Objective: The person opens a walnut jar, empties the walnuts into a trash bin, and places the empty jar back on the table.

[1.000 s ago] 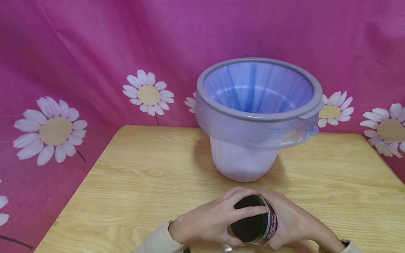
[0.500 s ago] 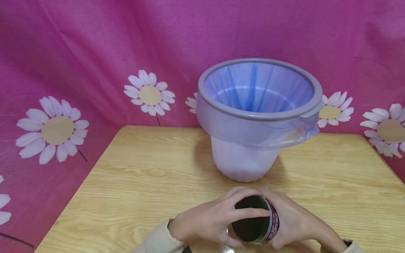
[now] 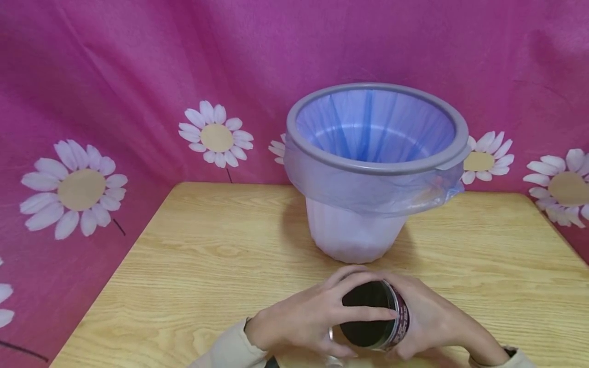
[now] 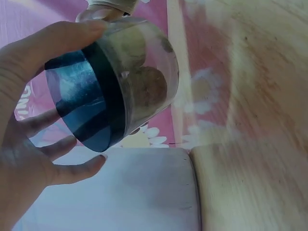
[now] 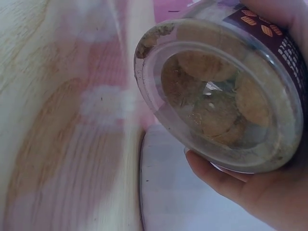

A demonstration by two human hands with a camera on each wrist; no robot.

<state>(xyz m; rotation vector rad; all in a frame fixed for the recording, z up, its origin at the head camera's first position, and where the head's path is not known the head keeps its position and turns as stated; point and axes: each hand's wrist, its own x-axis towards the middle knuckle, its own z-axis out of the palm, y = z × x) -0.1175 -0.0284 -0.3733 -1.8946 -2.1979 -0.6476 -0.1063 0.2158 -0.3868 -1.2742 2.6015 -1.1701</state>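
A clear plastic jar (image 5: 216,110) with a black lid (image 3: 368,313) is tilted between both hands, close over the near side of the table. Round brown cookies (image 5: 252,98) show through its bottom, and a dark maroon label (image 5: 276,36) wraps its side. My right hand (image 3: 430,319) grips the jar's body from the right. My left hand (image 3: 308,314) spans the lid from the left, fingers spread and bent round its edge. In the left wrist view the thumb (image 4: 72,36) lies along the lid's rim.
A white bin (image 3: 354,230) with a grey rim and a bluish liner bag (image 3: 363,191) stands just beyond my hands on the wooden table (image 3: 207,245). A pink cloth (image 3: 257,46) printed with daisies hangs behind and at the sides.
The jar and its lid have shifted slightly to the right and away from me, still held in both hands. The bin has not moved.
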